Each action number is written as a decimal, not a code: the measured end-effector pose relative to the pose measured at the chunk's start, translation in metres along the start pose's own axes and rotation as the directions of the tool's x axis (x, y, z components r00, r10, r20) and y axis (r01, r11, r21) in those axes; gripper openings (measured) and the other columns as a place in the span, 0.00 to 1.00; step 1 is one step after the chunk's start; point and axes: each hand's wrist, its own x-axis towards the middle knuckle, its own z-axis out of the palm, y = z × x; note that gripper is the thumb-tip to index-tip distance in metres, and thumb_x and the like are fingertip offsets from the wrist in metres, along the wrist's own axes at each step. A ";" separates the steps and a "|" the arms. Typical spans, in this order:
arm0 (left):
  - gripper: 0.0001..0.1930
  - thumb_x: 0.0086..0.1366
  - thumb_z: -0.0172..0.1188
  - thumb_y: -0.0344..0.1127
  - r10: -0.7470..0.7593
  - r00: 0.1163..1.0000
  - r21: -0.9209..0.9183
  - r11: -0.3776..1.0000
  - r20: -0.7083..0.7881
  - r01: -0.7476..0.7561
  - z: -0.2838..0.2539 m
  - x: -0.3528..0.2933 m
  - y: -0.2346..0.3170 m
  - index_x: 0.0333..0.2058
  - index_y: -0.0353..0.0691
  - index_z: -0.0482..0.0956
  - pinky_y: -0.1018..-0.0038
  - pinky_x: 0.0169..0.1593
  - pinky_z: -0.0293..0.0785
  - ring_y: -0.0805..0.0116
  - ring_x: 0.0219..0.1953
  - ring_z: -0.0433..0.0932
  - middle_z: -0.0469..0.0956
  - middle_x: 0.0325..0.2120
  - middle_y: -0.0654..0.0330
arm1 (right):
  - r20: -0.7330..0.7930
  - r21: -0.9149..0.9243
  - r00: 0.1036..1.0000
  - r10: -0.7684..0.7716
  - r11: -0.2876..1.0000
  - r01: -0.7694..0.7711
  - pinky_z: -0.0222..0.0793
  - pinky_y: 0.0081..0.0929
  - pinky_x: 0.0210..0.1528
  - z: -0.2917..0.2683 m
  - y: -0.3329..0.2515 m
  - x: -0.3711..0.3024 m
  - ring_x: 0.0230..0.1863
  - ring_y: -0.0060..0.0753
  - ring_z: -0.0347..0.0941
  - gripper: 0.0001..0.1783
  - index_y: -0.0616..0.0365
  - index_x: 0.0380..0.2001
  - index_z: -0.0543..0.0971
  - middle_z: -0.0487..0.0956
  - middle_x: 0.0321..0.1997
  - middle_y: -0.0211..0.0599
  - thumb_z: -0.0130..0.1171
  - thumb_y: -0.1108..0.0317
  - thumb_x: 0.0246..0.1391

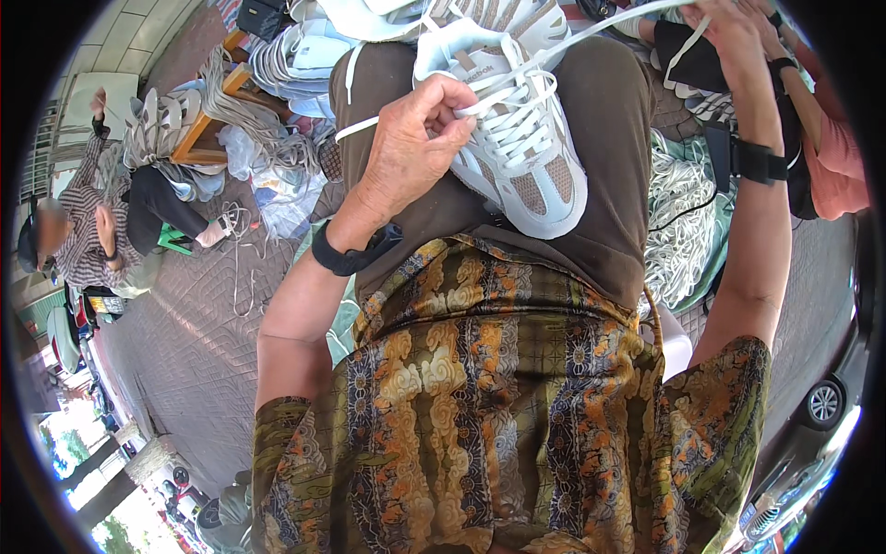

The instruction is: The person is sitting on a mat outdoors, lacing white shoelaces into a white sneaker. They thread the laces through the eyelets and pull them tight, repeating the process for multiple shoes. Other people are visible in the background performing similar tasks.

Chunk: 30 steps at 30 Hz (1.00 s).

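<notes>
Left hand (411, 138) pinched on white lace (554, 48) over sneaker (517, 129), frame centre-top; right hand (729, 23) gripping lace end, upper right.

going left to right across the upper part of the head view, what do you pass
seated person in striped shirt → pile of shoe uppers on a wooden bench → left hand pinching a white lace → white sneaker → right hand pulling the lace

Bright daylight, sharp centre, heavy fisheye rim distortion.
</notes>
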 end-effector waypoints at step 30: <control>0.02 0.62 0.57 0.28 -0.045 0.998 0.375 0.925 -0.054 0.062 -0.051 -0.008 -0.010 0.33 0.37 0.75 0.81 0.26 0.66 0.82 0.21 0.69 0.71 0.16 0.67 | 0.520 -0.445 0.837 -0.169 0.783 0.434 0.67 0.34 0.28 0.127 0.010 -0.096 0.24 0.46 0.73 0.07 0.59 0.37 0.71 0.73 0.22 0.45 0.52 0.67 0.60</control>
